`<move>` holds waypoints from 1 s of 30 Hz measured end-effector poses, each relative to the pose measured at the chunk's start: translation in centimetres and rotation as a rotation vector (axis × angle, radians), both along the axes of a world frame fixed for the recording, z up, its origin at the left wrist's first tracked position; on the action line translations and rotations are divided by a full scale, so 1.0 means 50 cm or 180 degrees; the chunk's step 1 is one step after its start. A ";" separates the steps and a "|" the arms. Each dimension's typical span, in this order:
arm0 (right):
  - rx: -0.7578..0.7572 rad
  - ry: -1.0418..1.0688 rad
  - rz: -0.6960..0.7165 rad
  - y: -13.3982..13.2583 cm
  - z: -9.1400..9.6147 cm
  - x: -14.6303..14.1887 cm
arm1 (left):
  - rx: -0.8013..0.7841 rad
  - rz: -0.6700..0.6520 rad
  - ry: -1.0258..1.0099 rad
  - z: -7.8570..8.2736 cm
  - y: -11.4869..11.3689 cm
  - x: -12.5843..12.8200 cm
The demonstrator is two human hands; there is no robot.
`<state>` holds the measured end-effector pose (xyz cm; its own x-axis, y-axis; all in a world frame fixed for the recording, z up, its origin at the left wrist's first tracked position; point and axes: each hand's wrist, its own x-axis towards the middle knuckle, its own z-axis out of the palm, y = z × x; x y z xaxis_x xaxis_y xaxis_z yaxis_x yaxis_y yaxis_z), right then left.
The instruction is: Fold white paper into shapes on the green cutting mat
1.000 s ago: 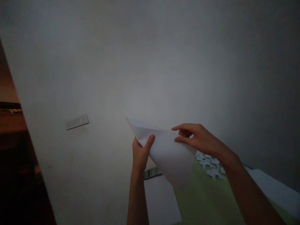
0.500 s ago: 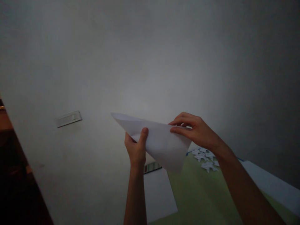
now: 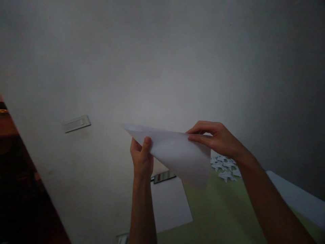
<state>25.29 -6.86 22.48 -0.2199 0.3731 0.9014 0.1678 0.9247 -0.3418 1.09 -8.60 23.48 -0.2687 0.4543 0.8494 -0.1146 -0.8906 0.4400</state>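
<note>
Head view: a folded white sheet [image 3: 175,145] hangs mid-frame, its left corner free before the pale wall [image 3: 162,67], its lower edge over the green tabletop [image 3: 223,206]. I see the left hand [image 3: 142,154] and right hand [image 3: 214,137] each pinching it, thumb in front. Around: flat white paper [image 3: 171,205] and a dark slab [image 3: 164,177] lower centre; pointed paper pieces [image 3: 224,166], partly hidden by the right arm [image 3: 260,189]; another white sheet [image 3: 294,196], lower right.

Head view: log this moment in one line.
left hand: gripping bent white paper sheet | right hand: pinching its upper edge | nearby: pointed white paper pieces on green surface
</note>
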 end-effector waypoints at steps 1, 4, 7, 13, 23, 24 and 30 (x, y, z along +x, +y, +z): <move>-0.0030 -0.0044 0.0040 0.003 -0.003 0.002 | -0.0027 -0.0191 0.0008 -0.001 -0.004 -0.001; -0.0126 -0.0167 0.0139 0.009 -0.007 0.005 | -0.0039 -0.0686 0.0122 -0.003 -0.013 -0.007; -0.0222 -0.0200 0.0212 0.009 -0.007 0.006 | 0.0076 -0.0929 0.0179 -0.002 -0.012 -0.016; -0.0219 -0.0264 0.0266 0.001 0.001 0.001 | 0.0054 -0.1017 0.0057 0.005 -0.012 -0.006; -0.0211 -0.0482 -0.0016 0.074 0.000 0.015 | -0.0197 -0.0813 0.0022 0.003 0.065 -0.004; -0.0209 -0.0491 -0.0067 0.086 0.000 0.018 | -0.0278 -0.0792 -0.0003 0.002 0.079 -0.004; -0.0272 -0.0466 -0.0215 0.135 -0.003 0.023 | -0.0678 -0.0870 -0.0021 -0.014 0.125 -0.005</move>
